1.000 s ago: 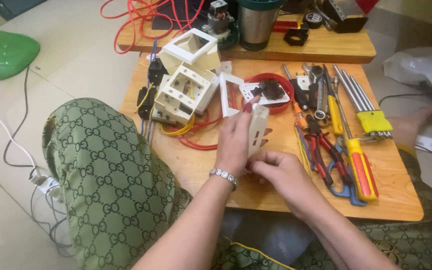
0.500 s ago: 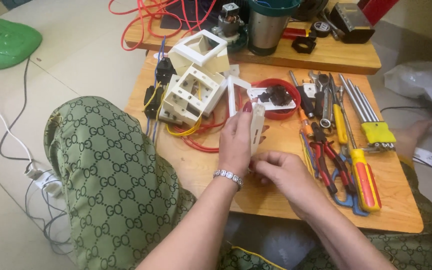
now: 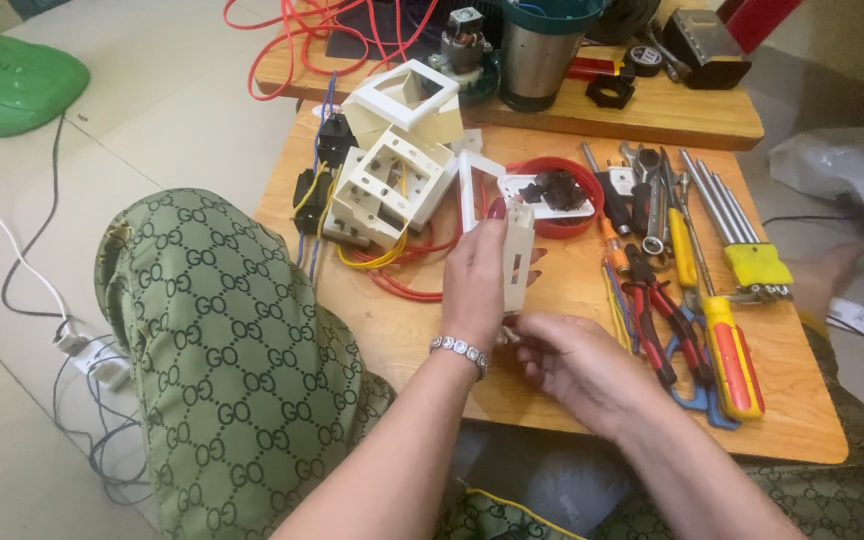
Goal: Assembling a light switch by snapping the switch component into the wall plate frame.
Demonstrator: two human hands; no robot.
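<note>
Wood table [image 3: 802, 420]; L hand [image 3: 474, 280] grips white plate [image 3: 518, 260].

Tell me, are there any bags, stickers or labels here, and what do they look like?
Plastic bag: whitish, crumpled, on the floor right of the table.
Small tag: white, flat, with dark print, at the table's right edge.
Holder: yellow block gripping the metal keys; any marking is too small to tell.

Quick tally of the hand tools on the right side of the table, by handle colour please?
Yellow-handled screwdrivers: 2
Red-handled pliers: 1
Blue-handled tool, only partly seen under the others: 1
Hex key set in yellow holder: 1
Bare metal wrenches: at least 2
Total: at least 7
</note>
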